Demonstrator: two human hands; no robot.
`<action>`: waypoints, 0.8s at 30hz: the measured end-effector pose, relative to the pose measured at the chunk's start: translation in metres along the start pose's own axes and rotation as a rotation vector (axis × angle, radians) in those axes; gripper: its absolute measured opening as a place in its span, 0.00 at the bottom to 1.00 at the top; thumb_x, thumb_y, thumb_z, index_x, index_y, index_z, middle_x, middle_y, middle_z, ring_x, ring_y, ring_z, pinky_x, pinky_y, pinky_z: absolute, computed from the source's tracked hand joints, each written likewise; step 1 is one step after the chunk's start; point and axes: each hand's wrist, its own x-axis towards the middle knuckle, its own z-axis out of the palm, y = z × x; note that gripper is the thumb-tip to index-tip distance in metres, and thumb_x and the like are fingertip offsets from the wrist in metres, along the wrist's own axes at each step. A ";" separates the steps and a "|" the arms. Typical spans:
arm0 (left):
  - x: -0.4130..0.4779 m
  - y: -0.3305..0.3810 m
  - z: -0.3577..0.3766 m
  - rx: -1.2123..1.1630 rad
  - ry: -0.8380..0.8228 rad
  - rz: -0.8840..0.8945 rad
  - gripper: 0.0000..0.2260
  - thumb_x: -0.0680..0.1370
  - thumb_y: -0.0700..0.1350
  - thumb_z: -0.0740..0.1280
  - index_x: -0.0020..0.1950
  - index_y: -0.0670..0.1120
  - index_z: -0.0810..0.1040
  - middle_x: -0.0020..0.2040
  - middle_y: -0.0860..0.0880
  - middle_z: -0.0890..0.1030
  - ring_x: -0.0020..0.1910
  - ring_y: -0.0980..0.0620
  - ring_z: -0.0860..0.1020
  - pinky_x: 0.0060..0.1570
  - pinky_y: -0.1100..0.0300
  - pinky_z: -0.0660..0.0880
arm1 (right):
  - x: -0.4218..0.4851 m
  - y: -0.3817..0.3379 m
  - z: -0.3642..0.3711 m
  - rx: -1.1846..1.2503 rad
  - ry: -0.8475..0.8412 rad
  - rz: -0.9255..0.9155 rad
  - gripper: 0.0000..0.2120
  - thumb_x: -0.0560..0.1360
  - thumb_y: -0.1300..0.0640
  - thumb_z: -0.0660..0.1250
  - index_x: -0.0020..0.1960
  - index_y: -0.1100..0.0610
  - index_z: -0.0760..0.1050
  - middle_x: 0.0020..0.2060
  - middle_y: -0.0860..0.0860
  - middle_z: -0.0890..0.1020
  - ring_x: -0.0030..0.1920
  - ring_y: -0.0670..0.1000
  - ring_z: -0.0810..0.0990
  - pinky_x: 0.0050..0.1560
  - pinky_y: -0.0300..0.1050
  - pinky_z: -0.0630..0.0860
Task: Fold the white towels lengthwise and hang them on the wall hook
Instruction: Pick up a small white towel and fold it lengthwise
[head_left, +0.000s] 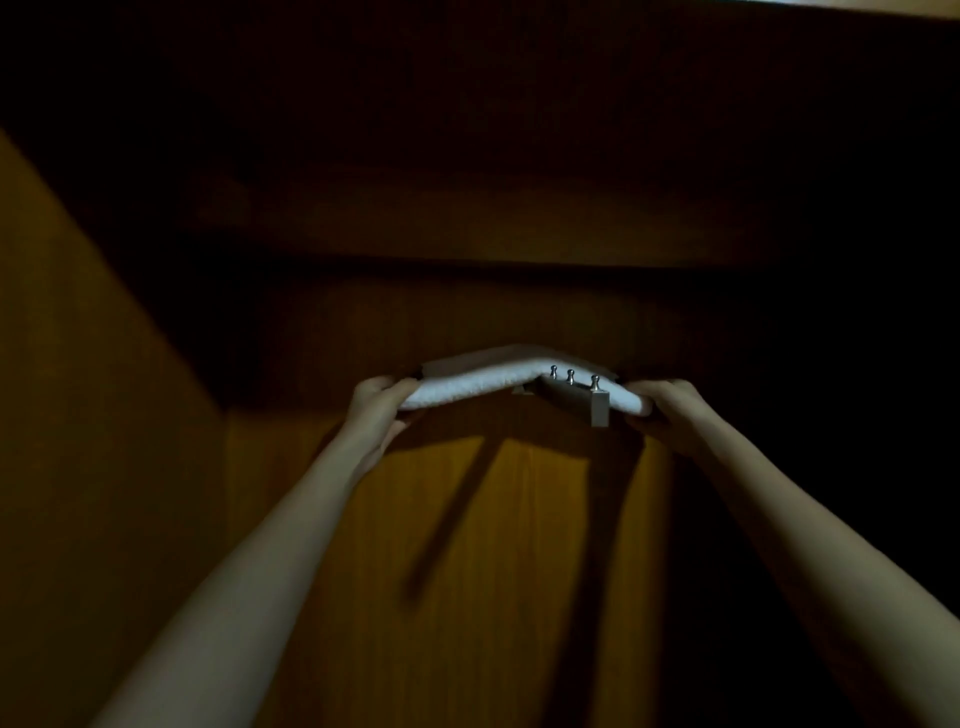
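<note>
A folded white towel (483, 387) is stretched sideways at the height of the wall hook rack (574, 397), a small metal bar with three knobbed pegs on the wooden wall. The towel bends over the rack, and its right part passes behind the pegs. My left hand (379, 408) grips the towel's left end. My right hand (670, 405) grips its right end, just right of the rack. Both arms reach up and forward. The scene is dim.
Brown wooden panelling (519, 545) fills the wall below the rack, with long arm shadows across it. A dark wooden ledge or shelf (467, 218) runs across above. A lit wooden side panel (78, 415) stands at the left.
</note>
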 end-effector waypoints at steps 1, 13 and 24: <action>-0.002 -0.003 -0.001 -0.032 -0.019 -0.013 0.04 0.78 0.37 0.65 0.48 0.43 0.79 0.45 0.46 0.82 0.47 0.52 0.80 0.37 0.65 0.78 | 0.000 0.008 0.001 0.074 -0.011 0.053 0.05 0.76 0.71 0.63 0.47 0.68 0.77 0.36 0.56 0.74 0.34 0.48 0.75 0.30 0.36 0.72; -0.061 -0.054 0.017 0.025 -0.251 -0.111 0.21 0.77 0.45 0.69 0.70 0.47 0.72 0.54 0.49 0.82 0.44 0.56 0.82 0.39 0.67 0.76 | -0.027 0.081 0.022 0.244 -0.173 0.088 0.14 0.77 0.65 0.66 0.62 0.61 0.76 0.36 0.53 0.81 0.32 0.48 0.75 0.33 0.40 0.73; -0.074 -0.055 0.050 0.920 -0.067 0.380 0.20 0.80 0.39 0.62 0.72 0.47 0.70 0.66 0.48 0.75 0.61 0.47 0.75 0.55 0.54 0.76 | -0.053 0.085 0.049 -0.515 0.148 -0.541 0.15 0.78 0.61 0.65 0.64 0.57 0.76 0.51 0.48 0.81 0.46 0.44 0.79 0.41 0.34 0.76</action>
